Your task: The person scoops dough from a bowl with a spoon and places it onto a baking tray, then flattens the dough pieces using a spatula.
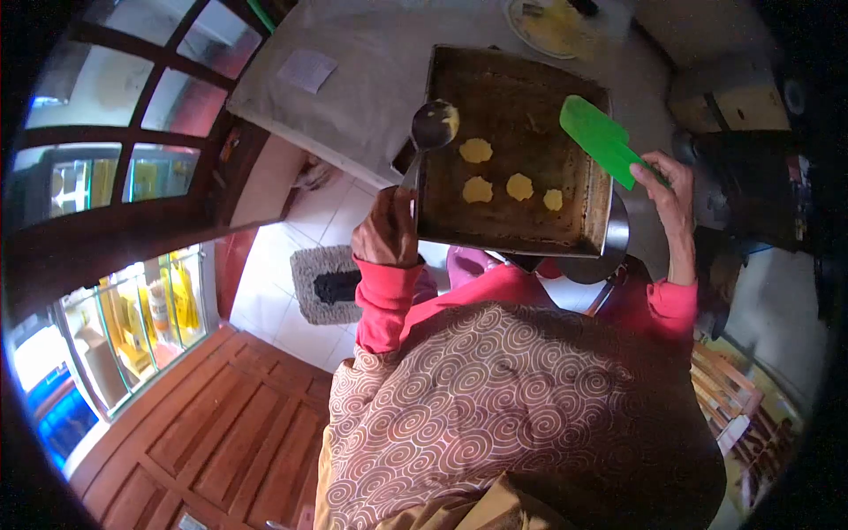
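My left hand [387,228] is closed round the handle of a metal ladle [435,124], whose bowl hangs over the left edge of a square baking pan [530,225] with some yellow batter on it. Several small yellow batter rounds [519,186] lie on the pan's dark surface, towards its near left part. At the pan's right side, my right hand [669,187] grips a green spatula [594,132], its broad blade over the pan's right edge.
A plate with yellow residue [556,26] stands behind the pan. A paper [306,70] lies on the pale countertop [371,106]. Below are a grey mat [305,287] and a metal bowl [616,231] partly under the pan. Wooden doors [221,415] stand at the left.
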Tool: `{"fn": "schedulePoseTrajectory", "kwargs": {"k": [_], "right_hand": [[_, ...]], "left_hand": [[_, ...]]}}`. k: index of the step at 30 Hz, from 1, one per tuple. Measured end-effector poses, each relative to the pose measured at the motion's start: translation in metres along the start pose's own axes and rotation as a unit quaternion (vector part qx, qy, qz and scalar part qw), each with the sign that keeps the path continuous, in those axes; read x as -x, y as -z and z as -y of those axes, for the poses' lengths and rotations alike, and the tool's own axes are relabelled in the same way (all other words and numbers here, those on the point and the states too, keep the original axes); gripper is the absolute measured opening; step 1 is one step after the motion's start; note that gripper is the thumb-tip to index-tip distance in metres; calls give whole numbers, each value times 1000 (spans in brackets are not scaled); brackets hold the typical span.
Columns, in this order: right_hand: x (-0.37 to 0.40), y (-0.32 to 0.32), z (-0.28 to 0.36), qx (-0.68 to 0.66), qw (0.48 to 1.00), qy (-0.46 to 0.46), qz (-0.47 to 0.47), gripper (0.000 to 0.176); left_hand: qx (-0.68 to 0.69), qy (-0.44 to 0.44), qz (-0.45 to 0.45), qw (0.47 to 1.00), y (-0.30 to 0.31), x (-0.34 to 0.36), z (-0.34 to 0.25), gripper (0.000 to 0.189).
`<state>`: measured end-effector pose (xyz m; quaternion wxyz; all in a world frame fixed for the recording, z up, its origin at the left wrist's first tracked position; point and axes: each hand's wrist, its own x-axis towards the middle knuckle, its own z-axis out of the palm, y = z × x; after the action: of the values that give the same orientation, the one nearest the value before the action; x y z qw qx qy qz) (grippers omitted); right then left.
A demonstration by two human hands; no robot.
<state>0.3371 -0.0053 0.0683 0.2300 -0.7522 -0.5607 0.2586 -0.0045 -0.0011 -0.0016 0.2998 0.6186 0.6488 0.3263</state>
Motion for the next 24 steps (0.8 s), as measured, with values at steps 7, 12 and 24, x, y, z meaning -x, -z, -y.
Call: {"fn": "schedulePoseTrajectory", "kwargs": {"k": [7, 12, 24], "right_hand": [[56, 12, -9, -2, 993, -10, -116, 25], [101, 28, -4, 7, 989, -28, -145, 22], [190, 5, 44, -93, 977, -96, -168, 23]], "left_hand": [[10, -13, 48, 999, 22, -12, -13, 19], [137, -3, 92, 986, 22, -16, -21, 26], [119, -97, 225, 962, 13, 14, -37, 20]]}}
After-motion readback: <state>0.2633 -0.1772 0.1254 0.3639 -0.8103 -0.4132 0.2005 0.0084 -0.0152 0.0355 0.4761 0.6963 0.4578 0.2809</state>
